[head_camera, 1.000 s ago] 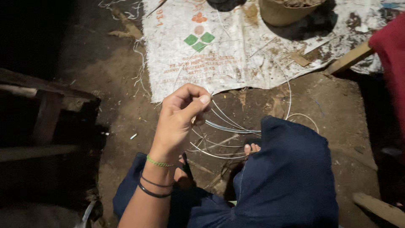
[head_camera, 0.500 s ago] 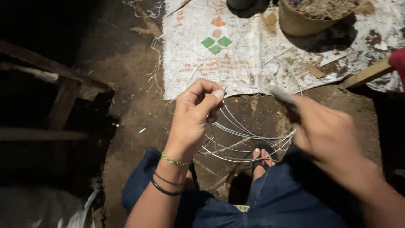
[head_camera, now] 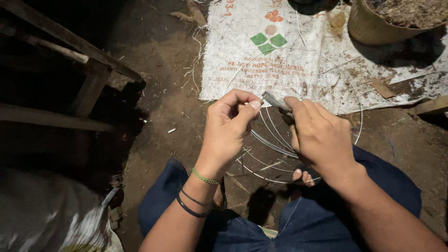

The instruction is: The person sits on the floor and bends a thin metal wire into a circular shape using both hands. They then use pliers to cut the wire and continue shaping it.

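My left hand [head_camera: 228, 128] pinches wire coil [head_camera: 275, 144] between thumb, forefinger. My right hand [head_camera: 319, 135] grips pliers [head_camera: 275, 100]. Judgement: bite close beside pinch, keep loops bunched.

Dirt floor [head_camera: 163, 107]: white woven sack [head_camera: 289, 56], wire coil [head_camera: 280, 149], wooden planks [head_camera: 70, 46].

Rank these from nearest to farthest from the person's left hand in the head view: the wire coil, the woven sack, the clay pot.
1. Wire coil: pinched in the left hand.
2. Woven sack: on the ground just ahead.
3. Clay pot: far right corner.
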